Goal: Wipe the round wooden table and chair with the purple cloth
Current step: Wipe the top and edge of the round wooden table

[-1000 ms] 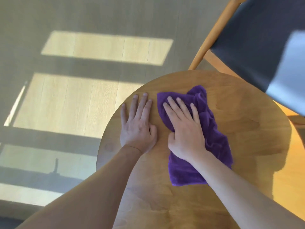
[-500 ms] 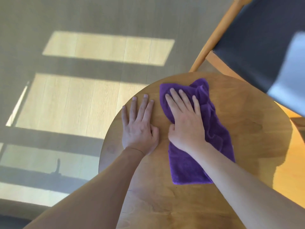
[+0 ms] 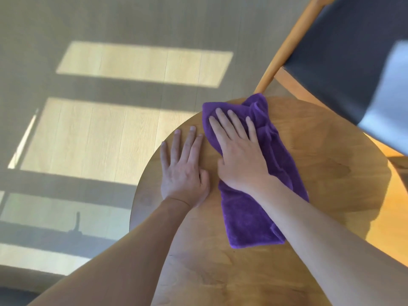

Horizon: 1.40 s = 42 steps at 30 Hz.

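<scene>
The purple cloth [image 3: 254,208] lies stretched across the round wooden table [image 3: 326,173], its far end reaching the table's far rim. My right hand [image 3: 238,153] presses flat on the cloth's far half with straight, spread fingers. My left hand [image 3: 183,168] rests flat on the bare wood just left of the cloth, near the table's left edge. The chair [image 3: 287,47], with a light wooden frame and dark seat, stands beyond the table at the upper right.
A wood-look floor [image 3: 110,62] with bright sun patches lies to the left and beyond the table. A blurred pale object [image 3: 388,96] covers part of the chair seat at the right edge.
My right hand has pushed the cloth away from me, so its far end now reaches the far rim. My left hand has stayed flat in the same spot.
</scene>
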Tool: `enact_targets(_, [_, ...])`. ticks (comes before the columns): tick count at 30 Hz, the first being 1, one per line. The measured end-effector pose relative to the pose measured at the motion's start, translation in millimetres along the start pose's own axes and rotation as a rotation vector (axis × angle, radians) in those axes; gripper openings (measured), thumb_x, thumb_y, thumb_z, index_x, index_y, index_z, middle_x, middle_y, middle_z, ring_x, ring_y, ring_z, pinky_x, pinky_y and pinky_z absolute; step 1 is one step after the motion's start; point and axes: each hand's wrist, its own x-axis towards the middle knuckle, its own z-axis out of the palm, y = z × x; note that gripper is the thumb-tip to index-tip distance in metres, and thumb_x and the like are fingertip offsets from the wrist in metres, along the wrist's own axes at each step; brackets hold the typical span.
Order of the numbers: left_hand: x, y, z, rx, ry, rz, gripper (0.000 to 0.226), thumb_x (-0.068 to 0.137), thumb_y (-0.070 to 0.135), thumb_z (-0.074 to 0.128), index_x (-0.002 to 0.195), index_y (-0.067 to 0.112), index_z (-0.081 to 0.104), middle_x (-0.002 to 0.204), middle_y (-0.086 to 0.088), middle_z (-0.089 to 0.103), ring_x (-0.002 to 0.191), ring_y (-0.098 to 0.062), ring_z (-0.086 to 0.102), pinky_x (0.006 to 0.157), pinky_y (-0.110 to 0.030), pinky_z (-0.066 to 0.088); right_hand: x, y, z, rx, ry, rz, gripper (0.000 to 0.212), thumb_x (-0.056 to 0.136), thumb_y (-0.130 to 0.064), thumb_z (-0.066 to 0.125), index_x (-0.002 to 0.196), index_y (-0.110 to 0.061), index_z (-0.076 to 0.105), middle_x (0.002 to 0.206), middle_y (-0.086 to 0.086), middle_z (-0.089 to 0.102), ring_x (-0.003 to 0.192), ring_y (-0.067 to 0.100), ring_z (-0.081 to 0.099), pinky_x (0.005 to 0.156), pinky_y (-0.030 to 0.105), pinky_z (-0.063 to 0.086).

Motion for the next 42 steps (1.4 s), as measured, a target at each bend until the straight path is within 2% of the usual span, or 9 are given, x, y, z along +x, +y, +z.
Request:
enact_targets(5, [1.1, 0.5, 0.5, 0.003, 0.000, -0.005, 0.078, 0.080, 0.026, 0.033, 0.158, 0.022, 0.026, 0.171, 0.005, 0.014, 0.158, -0.027, 0.004, 0.125, -0.059, 0.007, -70.6, 3.4, 11.9, -0.012, -0.070, -0.124, 0.091, 0.075, -0.022, 0.049, 0.162, -0.021, 0.022, 0.172, -0.004, 0.008, 0.159, 0.018, 0.006, 0.128, 0.050, 0.008])
enact_targets(13, [0.4, 0.6, 2.0, 0.010, 0.011, -0.003, 0.080, 0.079, 0.026, 0.033, 0.159, 0.023, 0.025, 0.170, 0.006, 0.013, 0.158, -0.026, 0.003, 0.125, -0.058, 0.006, 29.8, 8.0, -6.7, 0.030, 0.014, 0.051, 0.088, 0.080, -0.021, 0.053, 0.162, -0.020, 0.021, 0.172, -0.002, 0.012, 0.158, 0.020, 0.007, 0.128, 0.050, 0.001])
enact_targets(19, [-0.6, 0.8, 0.8, -0.051, 0.067, -0.028, 0.077, 0.077, 0.025, 0.032, 0.154, 0.021, 0.037, 0.168, 0.000, 0.023, 0.157, -0.023, 0.011, 0.126, -0.054, 0.006, -39.8, -3.6, 12.3, 0.041, 0.027, -0.005, 0.092, 0.076, -0.015, 0.054, 0.162, -0.020, 0.023, 0.172, -0.005, 0.010, 0.159, 0.018, 0.006, 0.128, 0.048, 0.002])
enact_targets(23, [-13.9, -4.4, 2.2, -0.102, 0.106, -0.083, 0.068, 0.084, 0.025, 0.034, 0.152, 0.020, 0.040, 0.168, 0.000, 0.025, 0.157, -0.020, 0.014, 0.127, -0.049, 0.007, -73.3, -2.0, 16.0, 0.047, -0.032, -0.055, 0.096, 0.072, -0.013, 0.059, 0.161, -0.021, 0.024, 0.172, -0.007, 0.011, 0.158, 0.016, 0.006, 0.128, 0.048, 0.002])
enact_targets(28, [-65.7, -24.8, 9.0, -0.044, 0.077, -0.019, 0.070, 0.088, 0.025, 0.035, 0.158, 0.018, 0.032, 0.170, -0.001, 0.020, 0.158, -0.021, 0.012, 0.126, -0.052, 0.013, -20.3, -15.1, 5.7, 0.120, -0.021, 0.048, 0.096, 0.075, -0.014, 0.059, 0.162, -0.023, 0.021, 0.172, -0.007, 0.008, 0.158, 0.017, 0.003, 0.127, 0.047, -0.005])
enact_targets(32, [-64.1, -23.6, 7.8, -0.036, 0.060, -0.041, 0.072, 0.086, 0.026, 0.035, 0.158, 0.018, 0.033, 0.169, -0.002, 0.022, 0.157, -0.022, 0.014, 0.126, -0.052, 0.013, 22.7, -33.7, 4.4, 0.092, -0.021, 0.099, 0.098, 0.079, -0.021, 0.062, 0.163, -0.021, 0.011, 0.172, -0.004, 0.001, 0.158, 0.020, -0.003, 0.126, 0.050, -0.008])
enact_targets(36, [-66.1, -26.1, 8.7, -0.039, 0.057, -0.032, 0.072, 0.087, 0.027, 0.035, 0.159, 0.019, 0.031, 0.170, -0.001, 0.020, 0.158, -0.021, 0.012, 0.126, -0.052, 0.013, -34.7, -33.7, 14.4, 0.045, -0.032, -0.052, 0.097, 0.075, -0.016, 0.059, 0.163, -0.021, 0.018, 0.172, -0.005, 0.008, 0.159, 0.018, 0.003, 0.128, 0.049, -0.001])
enact_targets(39, [-65.2, -25.0, 10.8, -0.047, 0.072, -0.032, 0.073, 0.088, 0.027, 0.035, 0.160, 0.020, 0.029, 0.170, 0.000, 0.020, 0.158, -0.020, 0.013, 0.126, -0.052, 0.013, -91.4, -22.2, 21.7, -0.008, -0.130, -0.182, 0.099, 0.072, -0.016, 0.057, 0.163, -0.022, 0.018, 0.172, -0.008, 0.006, 0.159, 0.016, 0.003, 0.128, 0.048, 0.003])
enact_targets(42, [-65.4, -24.4, 11.2, -0.046, 0.074, -0.040, 0.073, 0.088, 0.027, 0.035, 0.160, 0.018, 0.028, 0.170, 0.000, 0.020, 0.158, -0.020, 0.012, 0.126, -0.051, 0.012, -88.1, -13.1, 18.4, -0.027, -0.147, -0.216, 0.098, 0.071, -0.016, 0.055, 0.162, -0.025, 0.020, 0.172, -0.010, 0.006, 0.158, 0.014, 0.005, 0.128, 0.047, 0.003])
